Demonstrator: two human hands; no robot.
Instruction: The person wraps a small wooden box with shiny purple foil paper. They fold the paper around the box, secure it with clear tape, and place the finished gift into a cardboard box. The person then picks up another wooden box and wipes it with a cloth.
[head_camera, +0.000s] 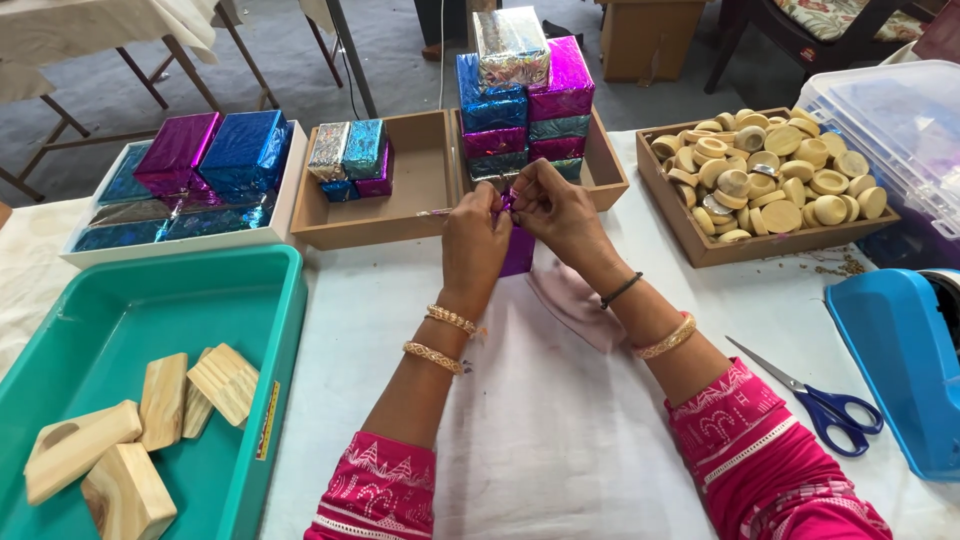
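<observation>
Head view, looking down at a white-covered table (560, 420). Nearest the person on the left sits a large teal tray (150, 300) holding plain wooden blocks (130, 420), within easy reach of the left arm. Beyond the hands, shallow wooden trays (420, 190) hold stacks of foil-wrapped blocks (520, 100) in blue, purple and silver, and a white tray (180, 235) far left holds more. To the right of the hands, a wooden box (700, 245) is heaped with round wooden pieces (770, 170). Blue-handled scissors (820, 400) lie near the right forearm beside a blue tape dispenser (900, 360).

At the centre, the left hand (475, 245) and right hand (560, 215) meet over a purple foil-wrapped block (518, 250) standing upright on the table — both sets of fingertips pinched closed on the loose foil at its top, seemingly gathering the end folds while the block's base steadies it.
</observation>
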